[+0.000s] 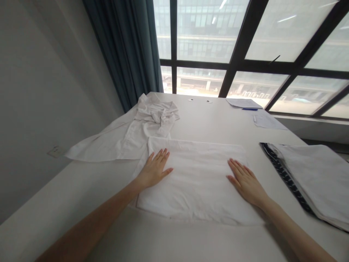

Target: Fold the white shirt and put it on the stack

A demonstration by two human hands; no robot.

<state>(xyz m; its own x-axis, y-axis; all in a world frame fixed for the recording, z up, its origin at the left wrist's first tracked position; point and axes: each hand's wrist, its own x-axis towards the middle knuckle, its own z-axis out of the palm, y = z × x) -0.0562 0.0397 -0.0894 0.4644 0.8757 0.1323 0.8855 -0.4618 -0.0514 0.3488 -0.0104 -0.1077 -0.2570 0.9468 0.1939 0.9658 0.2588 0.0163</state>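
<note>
A white cloth point(199, 182), folded into a rough rectangle, lies on the white table in front of me. My left hand point(155, 168) rests flat on its left part, fingers stretched out and thumb apart. On its right part my right hand point(247, 182) lies flat too, palm down with the fingers extended. Soft wrinkles run across the cloth near its front edge. Touching its back left corner is a crumpled white garment point(155, 114), part of which spreads out toward the wall.
Folded white fabric point(319, 178) with a black patterned piece point(289, 182) under it lies at the right. Papers point(244, 103) and a blue pen point(249, 109) are at the back right of the table point(207, 123). A wall socket point(56, 151) and blue curtain point(131, 47) are left.
</note>
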